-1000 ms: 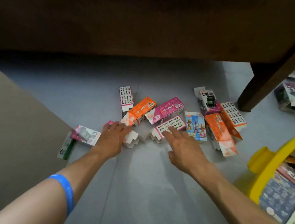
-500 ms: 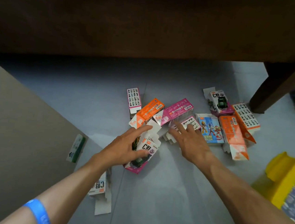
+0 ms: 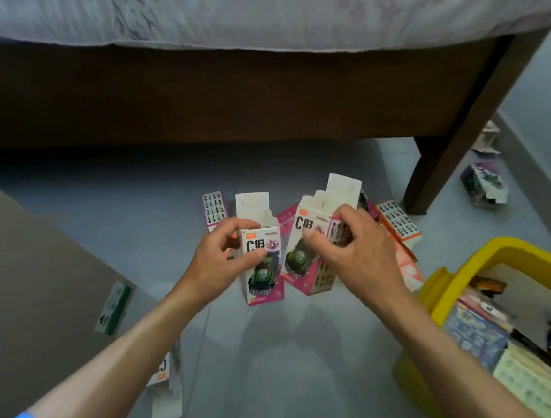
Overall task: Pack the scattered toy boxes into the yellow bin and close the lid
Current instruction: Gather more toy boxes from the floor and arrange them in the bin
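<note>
Half a second earlier both hands had been flat among the boxes on the floor; now each had lifted one clear. The left hand [image 3: 226,258] gripped a white-and-pink box marked C03 [image 3: 264,268], thumb on its front and fingers curled round its far side, top flap standing open. The right hand [image 3: 355,249] pinched a second C03 box [image 3: 310,255] near its top, that flap open too. The two boxes were held upright, side by side and close together, above the floor [image 3: 287,360] and near the rest of the scatter, which lay on the far side by the bed leg [image 3: 452,151]: a pink box, an orange one and a white grid-printed box [image 3: 398,219] partly hidden behind the hands. More boxes lay apart, one flattened by the left forearm [image 3: 165,386] and a dark one [image 3: 483,183] beyond the bed leg at far right. The yellow bin [image 3: 454,278] stood at the right, open and already part filled, its lid not in view. Judging by this, the first pickup of this pair had succeeded, and the next step was likely to carry both rightward into the bin; many boxes remained, so the task looked well short of done.
</note>
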Demonstrator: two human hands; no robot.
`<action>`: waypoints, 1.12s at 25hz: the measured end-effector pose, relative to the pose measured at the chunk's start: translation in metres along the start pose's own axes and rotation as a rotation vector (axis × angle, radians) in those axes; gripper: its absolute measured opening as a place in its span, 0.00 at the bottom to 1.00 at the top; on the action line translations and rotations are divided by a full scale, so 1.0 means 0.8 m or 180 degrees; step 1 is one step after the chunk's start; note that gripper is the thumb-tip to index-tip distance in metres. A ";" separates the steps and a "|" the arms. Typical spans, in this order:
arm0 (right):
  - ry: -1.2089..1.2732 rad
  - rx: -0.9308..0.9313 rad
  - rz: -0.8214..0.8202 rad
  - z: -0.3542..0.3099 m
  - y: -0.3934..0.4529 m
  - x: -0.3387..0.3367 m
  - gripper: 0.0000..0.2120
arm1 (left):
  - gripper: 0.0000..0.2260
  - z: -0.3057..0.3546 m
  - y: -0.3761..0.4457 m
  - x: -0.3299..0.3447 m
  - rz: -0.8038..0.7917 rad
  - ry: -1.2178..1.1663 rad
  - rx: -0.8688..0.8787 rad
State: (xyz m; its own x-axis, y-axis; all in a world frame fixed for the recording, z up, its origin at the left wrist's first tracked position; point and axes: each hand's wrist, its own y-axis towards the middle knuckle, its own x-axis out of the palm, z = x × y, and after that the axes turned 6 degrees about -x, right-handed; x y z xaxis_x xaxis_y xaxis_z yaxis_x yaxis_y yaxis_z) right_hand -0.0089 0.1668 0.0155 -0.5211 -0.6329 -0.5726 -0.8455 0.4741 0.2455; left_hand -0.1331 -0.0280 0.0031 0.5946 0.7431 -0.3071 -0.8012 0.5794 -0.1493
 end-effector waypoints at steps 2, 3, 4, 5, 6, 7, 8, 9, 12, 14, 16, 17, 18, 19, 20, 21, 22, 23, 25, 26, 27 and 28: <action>0.0621 0.0238 0.0533 -0.005 -0.033 -0.069 0.17 | 0.15 0.049 0.006 0.042 -0.0216 -0.0370 0.0217; 0.0723 0.0383 0.0773 0.001 -0.055 -0.103 0.18 | 0.14 0.074 0.008 0.066 -0.0399 -0.0541 0.0375; 0.0719 0.0532 0.1044 0.011 -0.083 -0.141 0.18 | 0.14 0.101 0.007 0.100 -0.0670 -0.0686 0.0533; 0.0679 0.0667 0.1259 0.023 -0.112 -0.175 0.19 | 0.13 0.126 0.004 0.132 -0.0921 -0.0719 0.0693; 0.0610 0.0799 0.1417 0.034 -0.140 -0.207 0.20 | 0.12 0.148 -0.001 0.165 -0.1160 -0.0705 0.0808; 0.0552 0.0914 0.1538 0.046 -0.169 -0.238 0.20 | 0.13 0.167 -0.009 0.200 -0.1436 -0.0685 0.0868; 0.0581 0.1044 0.1664 0.056 -0.197 -0.266 0.18 | 0.14 0.183 -0.018 0.234 -0.1722 -0.0652 0.0895; 0.0807 0.1179 0.1817 0.067 -0.224 -0.292 0.20 | 0.17 0.194 -0.027 0.266 -0.1976 -0.0604 0.0902; 0.1485 0.1485 0.2138 0.091 -0.284 -0.356 0.29 | 0.26 0.202 -0.050 0.335 -0.2448 -0.0561 0.0646; 0.1355 0.1614 0.2168 0.107 -0.307 -0.387 0.18 | 0.24 0.194 -0.061 0.361 -0.2495 -0.0404 0.0475; 0.1312 0.1729 0.2247 0.122 -0.322 -0.406 0.03 | 0.17 0.184 -0.070 0.377 -0.2577 -0.0247 0.0339; 0.1361 0.1787 0.2268 0.133 -0.327 -0.412 0.05 | 0.16 0.182 -0.074 0.385 -0.2570 -0.0145 0.0283; 0.1460 0.1885 0.2248 0.138 -0.331 -0.413 0.09 | 0.15 0.180 -0.075 0.389 -0.2558 -0.0038 0.0225; 0.1510 0.1917 0.2197 0.144 -0.334 -0.410 0.11 | 0.13 0.178 -0.077 0.389 -0.2557 0.0042 0.0176; 0.1548 0.1927 0.2128 0.147 -0.335 -0.406 0.11 | 0.12 0.177 -0.078 0.389 -0.2527 0.0127 0.0132; 0.1603 0.1873 0.2016 0.151 -0.336 -0.403 0.11 | 0.11 0.176 -0.078 0.391 -0.2461 0.0243 0.0088; 0.1667 0.1835 0.1894 0.153 -0.334 -0.400 0.12 | 0.10 0.175 -0.077 0.392 -0.2373 0.0364 0.0040; 0.1684 0.1796 0.1766 0.156 -0.330 -0.397 0.14 | 0.10 0.174 -0.075 0.391 -0.2286 0.0452 -0.0014; 0.1549 0.1718 0.1566 0.161 -0.317 -0.388 0.17 | 0.11 0.170 -0.066 0.382 -0.2205 0.0476 -0.0229; 0.1414 0.1680 0.1525 0.161 -0.310 -0.384 0.14 | 0.13 0.169 -0.060 0.377 -0.2256 0.0442 -0.0381; 0.1316 0.1639 0.1552 0.160 -0.303 -0.378 0.10 | 0.14 0.167 -0.055 0.372 -0.2307 0.0414 -0.0506; 0.1316 0.1622 0.1649 0.160 -0.297 -0.371 0.07 | 0.14 0.166 -0.050 0.371 -0.2274 0.0400 -0.0560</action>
State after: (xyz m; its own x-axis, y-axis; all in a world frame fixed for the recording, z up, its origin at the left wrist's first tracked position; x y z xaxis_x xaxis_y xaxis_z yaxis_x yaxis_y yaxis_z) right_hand 0.3615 0.3202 0.0269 -0.9141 -0.3849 -0.1271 -0.3828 0.9229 -0.0421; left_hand 0.0842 0.2137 0.0426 0.9708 0.1556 -0.1825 -0.2278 0.8368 -0.4979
